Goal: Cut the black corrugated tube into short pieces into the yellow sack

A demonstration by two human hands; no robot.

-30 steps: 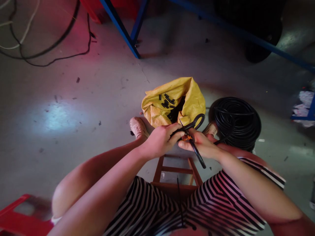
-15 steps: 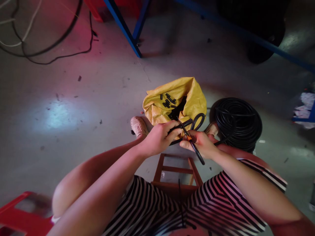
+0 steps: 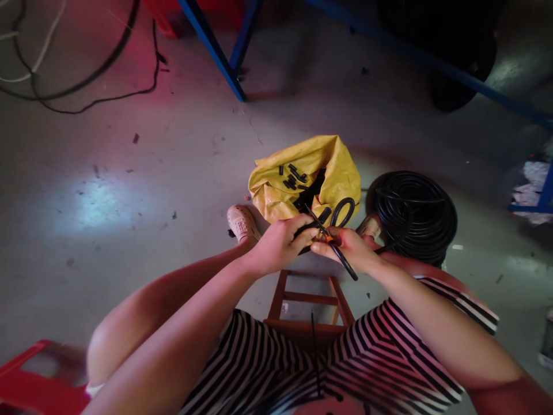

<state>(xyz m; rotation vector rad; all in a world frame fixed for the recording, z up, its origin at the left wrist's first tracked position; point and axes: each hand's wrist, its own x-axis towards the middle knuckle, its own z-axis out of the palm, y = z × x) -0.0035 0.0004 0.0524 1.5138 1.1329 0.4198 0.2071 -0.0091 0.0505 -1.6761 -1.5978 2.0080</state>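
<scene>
My left hand (image 3: 283, 245) is closed, its fingers and thumb pinching a length of black tube (image 3: 304, 229). Close against it, my right hand (image 3: 348, 249) is wrapped round a pair of scissors (image 3: 344, 262) with black handles and orange at the pivot. The blades point up and to the left, crossing the tube by my left fingertips; whether they are fully closed is hard to see. Beyond my right hand stands a black loop (image 3: 343, 212). Below both hands lies an opened yellow sack (image 3: 337, 167), with several short black tube pieces (image 3: 291, 180) on it.
A large coil of black tube (image 3: 415, 213) rests on the floor at right, by my foot. A wooden stool (image 3: 309, 298) is between my legs. Red plastic (image 3: 43, 377) shows at lower left. A blue metal frame (image 3: 216, 55) and loose cables (image 3: 108, 98) lie farther off.
The view has shifted slightly left. My right hand has moved a little toward my left hand, and the lower scissor handle has risen slightly. Both hands keep their hold.
</scene>
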